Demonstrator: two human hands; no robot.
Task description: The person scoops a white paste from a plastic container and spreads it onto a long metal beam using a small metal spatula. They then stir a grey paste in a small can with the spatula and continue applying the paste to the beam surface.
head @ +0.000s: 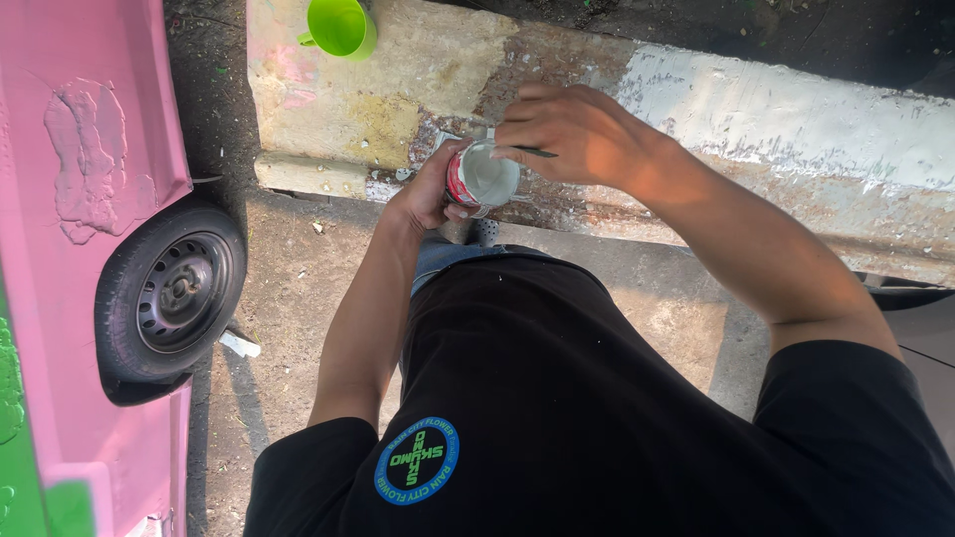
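Note:
My left hand grips a small round can with a red-and-white label, tilted so its open top shows pale grey-white paste inside. My right hand is just above the can's rim, fingers pinched on a thin dark tool that reaches into the paste. Both hands are held over the edge of a worn concrete curb in front of my black shirt.
A pink car body with a patch of pale filler and a black wheel stands at the left. A bright green plastic cup sits on the curb at the top. Bare concrete ground lies between car and curb.

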